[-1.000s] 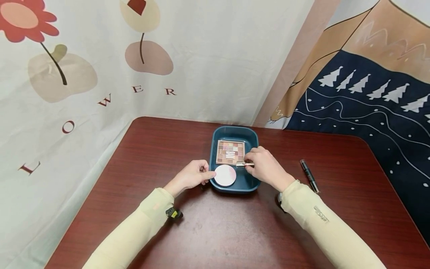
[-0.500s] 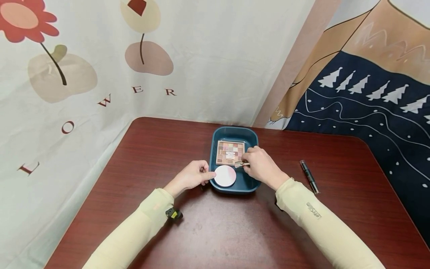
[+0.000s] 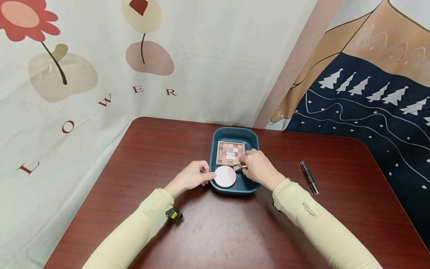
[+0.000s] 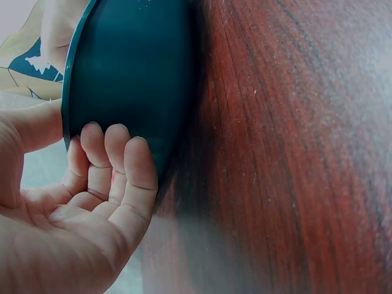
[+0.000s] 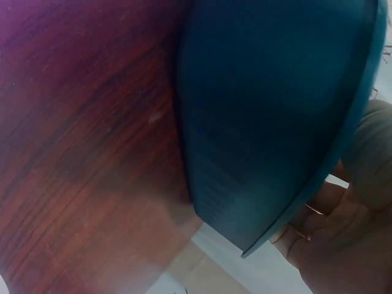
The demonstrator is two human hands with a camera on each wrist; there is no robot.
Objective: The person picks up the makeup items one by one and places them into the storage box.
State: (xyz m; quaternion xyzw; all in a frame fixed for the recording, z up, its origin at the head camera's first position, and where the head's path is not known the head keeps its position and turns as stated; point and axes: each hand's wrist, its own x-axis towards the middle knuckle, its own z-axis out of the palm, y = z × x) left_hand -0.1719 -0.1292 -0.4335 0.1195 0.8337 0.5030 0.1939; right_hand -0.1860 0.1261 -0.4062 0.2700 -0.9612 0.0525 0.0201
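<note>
A dark blue tray [image 3: 248, 189] sits on the table, with my left hand [image 3: 195, 175] pinching its left rim. In the left wrist view, the thumb is over the rim and the curled fingertips [image 4: 139, 160] press against the outer wall. Inside the tray lie an eyeshadow palette [image 3: 228, 152] and a round white-pink compact [image 3: 225, 176], just in front of it. My right hand [image 3: 258, 168] reaches over the right rim and pinches a small, slim, shiny item [image 3: 237, 167] between palette and compact; its kind cannot be told. In the right wrist view the tray wall hides that item.
A black pen-like stick [image 3: 309, 178] lies on the table to the right of the tray. The reddish-brown table [image 3: 218, 231] meets a printed curtain [image 3: 215, 74] behind the tray and a navy, tree-patterned cloth [image 3: 362, 101] at the right.
My right hand has moved slightly left and toward me, bringing the small shiny item closer to the compact, its free end now angled lower. The left hand stays on the tray rim.
</note>
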